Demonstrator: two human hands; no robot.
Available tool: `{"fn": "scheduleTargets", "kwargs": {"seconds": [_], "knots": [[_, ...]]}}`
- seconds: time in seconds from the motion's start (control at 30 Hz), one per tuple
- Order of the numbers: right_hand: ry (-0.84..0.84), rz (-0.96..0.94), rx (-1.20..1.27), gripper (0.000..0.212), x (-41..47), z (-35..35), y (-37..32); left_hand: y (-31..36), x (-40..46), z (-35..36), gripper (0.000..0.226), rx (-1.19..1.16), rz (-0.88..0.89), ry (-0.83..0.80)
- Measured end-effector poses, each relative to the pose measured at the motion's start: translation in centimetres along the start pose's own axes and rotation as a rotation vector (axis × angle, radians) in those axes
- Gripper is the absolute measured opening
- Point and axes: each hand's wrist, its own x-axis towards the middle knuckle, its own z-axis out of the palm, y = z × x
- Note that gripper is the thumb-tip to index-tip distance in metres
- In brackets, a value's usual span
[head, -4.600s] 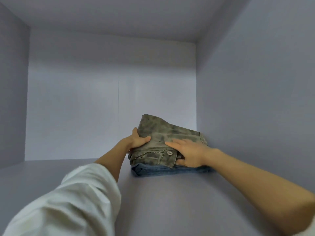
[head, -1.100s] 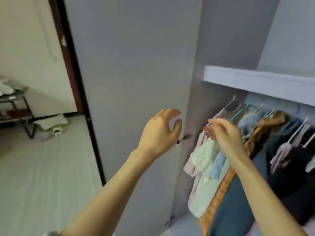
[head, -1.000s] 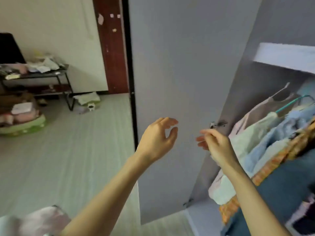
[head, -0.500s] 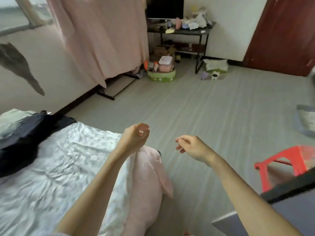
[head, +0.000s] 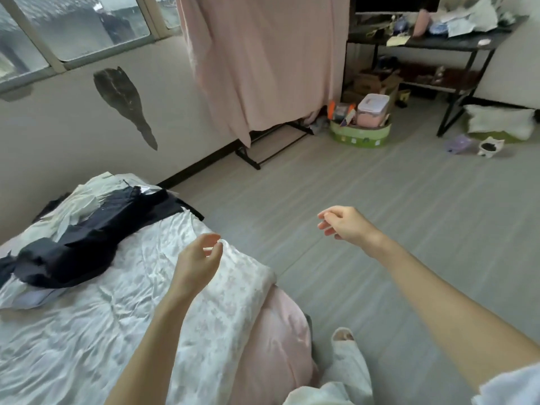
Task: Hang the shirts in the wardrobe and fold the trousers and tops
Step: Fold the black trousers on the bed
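Both your left hand (head: 198, 258) and right hand (head: 344, 225) hang loosely curled and empty, while dark clothes (head: 87, 238) at ten o'clock on the bed (head: 87, 331) wait unsorted.

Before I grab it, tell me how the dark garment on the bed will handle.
The crumpled dark garment will probably be floppy and sag, since it lies in loose folds. It looks thin, so likely light. Pale clothes beside it may drag along.
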Motion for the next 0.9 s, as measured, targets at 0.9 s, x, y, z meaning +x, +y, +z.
{"fn": "scheduleTargets", "kwargs": {"seconds": [0.9], "knots": [[-0.381,-0.163,-0.334,0.026,53.6,-1.6,-15.7,5.5,50.0,8.9,0.02,-0.038,-0.309,0.146]]}}
